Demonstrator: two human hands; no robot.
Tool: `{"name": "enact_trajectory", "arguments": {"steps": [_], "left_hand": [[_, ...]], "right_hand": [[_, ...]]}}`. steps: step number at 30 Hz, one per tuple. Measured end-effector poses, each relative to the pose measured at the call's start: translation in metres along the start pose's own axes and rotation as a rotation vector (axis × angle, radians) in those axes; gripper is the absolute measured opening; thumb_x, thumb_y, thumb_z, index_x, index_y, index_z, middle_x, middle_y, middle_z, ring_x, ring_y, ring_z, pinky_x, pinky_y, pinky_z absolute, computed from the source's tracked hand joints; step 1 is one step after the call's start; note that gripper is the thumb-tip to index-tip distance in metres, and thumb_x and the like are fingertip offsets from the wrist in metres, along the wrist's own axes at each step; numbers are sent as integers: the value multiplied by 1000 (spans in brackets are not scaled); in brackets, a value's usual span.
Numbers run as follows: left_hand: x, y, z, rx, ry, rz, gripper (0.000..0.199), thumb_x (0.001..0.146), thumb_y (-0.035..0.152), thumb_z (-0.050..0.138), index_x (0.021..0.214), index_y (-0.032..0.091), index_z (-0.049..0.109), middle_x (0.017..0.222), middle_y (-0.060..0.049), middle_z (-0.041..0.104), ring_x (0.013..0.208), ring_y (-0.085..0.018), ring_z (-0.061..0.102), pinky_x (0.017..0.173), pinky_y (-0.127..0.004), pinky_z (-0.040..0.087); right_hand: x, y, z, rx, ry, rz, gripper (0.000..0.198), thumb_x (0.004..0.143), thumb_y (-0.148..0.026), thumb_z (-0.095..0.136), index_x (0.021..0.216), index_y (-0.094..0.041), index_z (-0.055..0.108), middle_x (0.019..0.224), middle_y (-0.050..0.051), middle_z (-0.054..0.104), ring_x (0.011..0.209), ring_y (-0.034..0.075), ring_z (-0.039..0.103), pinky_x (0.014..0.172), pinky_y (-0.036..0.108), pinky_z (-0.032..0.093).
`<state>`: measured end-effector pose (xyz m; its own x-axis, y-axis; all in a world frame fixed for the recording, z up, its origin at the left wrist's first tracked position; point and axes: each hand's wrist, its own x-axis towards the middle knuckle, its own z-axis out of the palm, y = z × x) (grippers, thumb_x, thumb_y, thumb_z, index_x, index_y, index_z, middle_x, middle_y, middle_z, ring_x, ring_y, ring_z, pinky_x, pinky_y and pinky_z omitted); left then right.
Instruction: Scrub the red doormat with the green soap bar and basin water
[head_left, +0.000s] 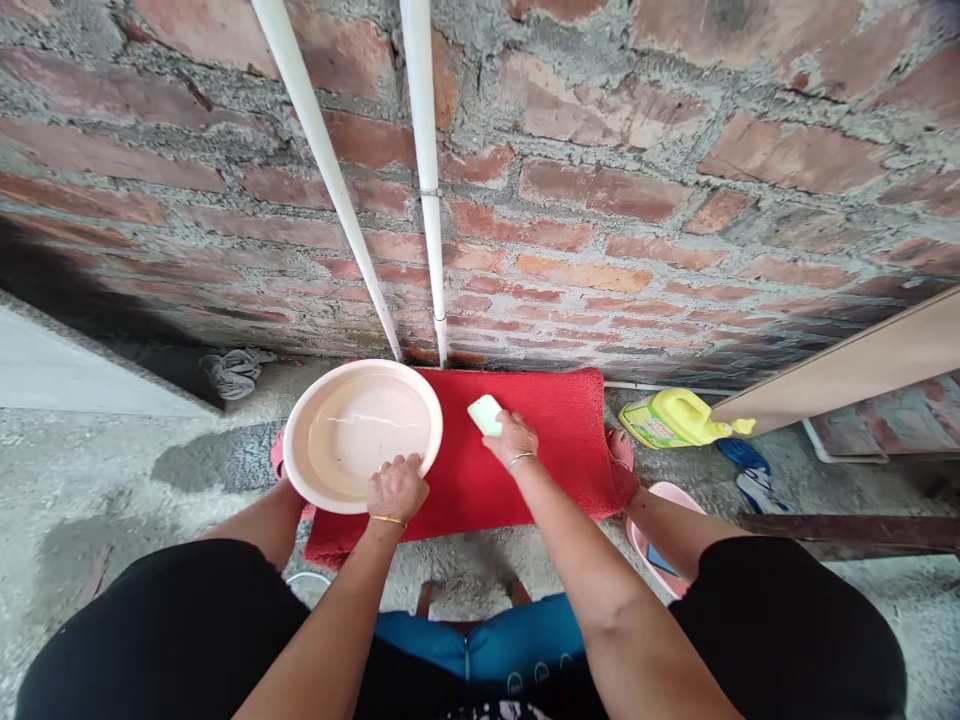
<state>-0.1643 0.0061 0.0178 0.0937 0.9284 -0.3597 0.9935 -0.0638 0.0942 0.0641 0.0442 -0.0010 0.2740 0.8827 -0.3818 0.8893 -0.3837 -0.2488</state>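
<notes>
A pale pink basin (pixel 298 450) with water in it stands on the left end of a red mat (pixel 559 400). My left hand (pixel 397 488) is closed over the basin's near right rim, knuckles up. On the middle of the mat, my right hand (pixel 514 438) grips a pale green bar of soap (pixel 485 413) from its near right side. The far end of the bar sticks out past my fingers. Part of the mat's left side is hidden by the basin. My feet are on either side of the mat.
A brick wall (pixel 570 190) with two white pipes (pixel 433 220) rises behind the mat. To the right are a yellow detergent jug (pixel 675 417), a pink tub (pixel 675 492) and blue-and-white footwear (pixel 759 492). A grey rag (pixel 236 372) lies at left.
</notes>
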Motion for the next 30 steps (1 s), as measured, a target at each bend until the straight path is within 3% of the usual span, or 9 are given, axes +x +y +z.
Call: {"name": "enact_trajectory", "arguments": {"steps": [5, 8, 11, 18, 20, 22, 24, 26, 30], "left_hand": [[1, 0, 1, -5, -15, -5, 40, 75, 18, 40, 108, 24, 61, 95, -12, 62, 86, -25, 59, 71, -38, 44], [0, 0, 0, -11, -8, -3, 39, 76, 17, 39, 107, 24, 61, 94, -12, 62, 86, -25, 58, 71, -38, 44], [-1, 0, 0, -17, 4, -2, 37, 77, 17, 38, 106, 23, 61, 94, -12, 61, 86, -25, 58, 72, -37, 44], [0, -2, 2, -19, 19, 13, 35, 79, 19, 38, 103, 25, 62, 91, -9, 61, 84, -25, 58, 69, -37, 44], [1, -3, 3, 1, 27, 16, 35, 77, 18, 40, 103, 24, 62, 90, -9, 61, 83, -25, 58, 68, -36, 44], [2, -3, 4, 17, 28, 17, 35, 75, 17, 42, 103, 25, 62, 89, -9, 61, 82, -24, 58, 68, -36, 43], [2, -3, 5, 28, 26, 20, 36, 74, 17, 43, 104, 25, 62, 88, -8, 61, 82, -24, 58, 67, -35, 43], [3, -2, 4, 39, 24, 21, 36, 74, 17, 44, 104, 25, 62, 88, -8, 61, 82, -24, 58, 67, -35, 43], [2, -1, 2, 49, 21, 13, 35, 73, 17, 45, 103, 25, 62, 87, -7, 60, 82, -23, 58, 68, -34, 43]], "right_hand": [[-4, 132, -38, 254, 250, 485, 50, 64, -51, 67, 104, -23, 57, 103, 8, 60, 88, 22, 60, 73, 32, 45], [-12, 173, -43, 342, 384, 623, 44, 64, -52, 66, 95, -20, 60, 98, 11, 64, 86, 25, 61, 71, 33, 45], [-11, 150, -31, 412, 334, 488, 42, 65, -50, 66, 93, -21, 59, 91, 7, 65, 83, 22, 61, 71, 30, 45], [19, -29, -1, 230, 58, 13, 40, 65, -50, 66, 99, -29, 59, 103, 0, 54, 83, 16, 58, 73, 26, 42], [31, -66, 0, 167, 4, -111, 38, 67, -46, 65, 101, -30, 58, 103, 0, 52, 83, 15, 57, 74, 26, 42], [43, -85, -2, 103, -35, -200, 37, 69, -43, 64, 103, -29, 58, 104, 1, 50, 85, 16, 56, 75, 27, 41], [55, -84, -5, 45, -61, -240, 38, 70, -40, 64, 105, -29, 57, 105, 2, 49, 87, 16, 55, 76, 27, 41], [66, -62, -11, 18, -66, -215, 41, 68, -41, 66, 107, -30, 57, 105, 1, 49, 87, 16, 55, 75, 27, 42], [78, 31, -34, 86, 20, 37, 47, 65, -51, 67, 107, -31, 57, 106, 1, 51, 86, 16, 58, 74, 28, 42]]}}
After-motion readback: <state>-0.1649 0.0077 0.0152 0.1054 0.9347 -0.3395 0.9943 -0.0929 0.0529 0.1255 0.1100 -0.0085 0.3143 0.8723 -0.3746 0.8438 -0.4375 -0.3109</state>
